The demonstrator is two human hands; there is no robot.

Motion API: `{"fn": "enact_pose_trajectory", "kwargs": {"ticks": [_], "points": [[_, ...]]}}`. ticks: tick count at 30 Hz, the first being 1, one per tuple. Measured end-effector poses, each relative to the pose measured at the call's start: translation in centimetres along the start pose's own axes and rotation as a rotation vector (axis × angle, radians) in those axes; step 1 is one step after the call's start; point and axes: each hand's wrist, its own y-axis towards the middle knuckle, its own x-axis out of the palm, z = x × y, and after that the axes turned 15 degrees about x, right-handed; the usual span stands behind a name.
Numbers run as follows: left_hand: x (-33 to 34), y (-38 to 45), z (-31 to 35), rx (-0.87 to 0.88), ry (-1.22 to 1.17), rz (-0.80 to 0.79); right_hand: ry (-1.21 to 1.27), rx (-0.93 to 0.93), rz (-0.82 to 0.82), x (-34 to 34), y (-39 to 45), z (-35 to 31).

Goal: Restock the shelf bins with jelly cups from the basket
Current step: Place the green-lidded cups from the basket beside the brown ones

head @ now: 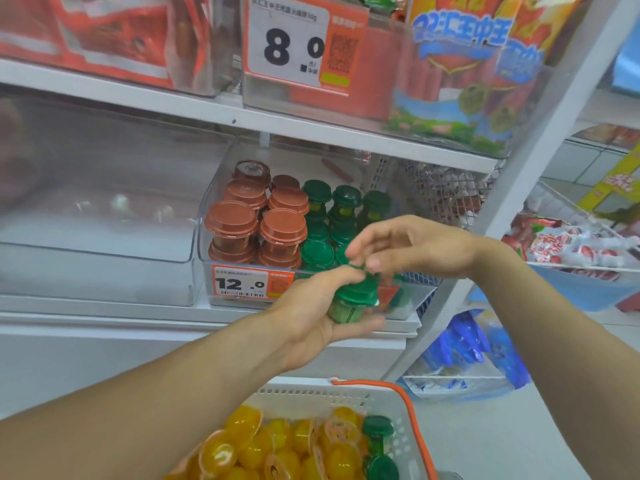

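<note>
The left hand (311,313) grips a green-lidded jelly cup (351,303), fingers curled round its body, holding it in the air just in front of the clear shelf bin (207,237) and level with the bin's front lip. The right hand (408,247) hovers directly above the cup, fingers loosely bent with their tips at the lid; blur prevents telling whether they actually pinch it. Inside the bin, brown-lidded cups (256,220) stand stacked on the left and green-lidded cups (329,216) fill the middle, packed edge to edge; open room shows only at the bin's right side, behind the hands. A price tag (242,284) reading 12.0 covers the bin's front wall. The shelf board (311,129) above leaves a gap over the stacks. Below, the white basket (346,396) with an orange handle (412,410) holds yellow jelly cups (277,445) and a few green ones (379,445) against its right wall.
</note>
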Motion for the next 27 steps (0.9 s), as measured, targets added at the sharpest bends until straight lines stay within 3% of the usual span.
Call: {"fn": "enact_pose_trajectory", "kwargs": {"ticks": [2,4,6,8,11,15,21,27], "points": [[0.2,-0.4,0.5,0.037,0.038,-0.027,-0.105,-0.028,0.030,1.1,-0.5,-0.5],[0.5,-0.7,0.9,0.063,0.021,-0.036,-0.170,-0.106,0.161,2.4,-0.4,-0.8],[0.8,-0.9,1.3,0.082,-0.073,-0.007,-0.097,-0.166,0.217,2.6,-0.1,-0.4],[0.8,-1.0,1.6,0.075,-0.174,0.056,0.093,-0.167,0.159,1.9,-0.1,0.3],[0.5,-1.1,2.3,0.076,-0.145,0.048,0.337,-0.227,0.044,0.8,-0.3,1.4],[0.0,-1.0,2.6,0.208,-0.046,0.024,0.439,-0.317,-0.088,0.3,-0.4,1.6],[-0.4,-0.9,1.4,0.454,0.195,0.238,0.276,-0.113,0.189,0.5,0.0,0.4],[-0.8,-0.6,1.0,0.551,0.366,0.257,0.268,-0.091,0.127,0.3,0.6,0.4]]}}
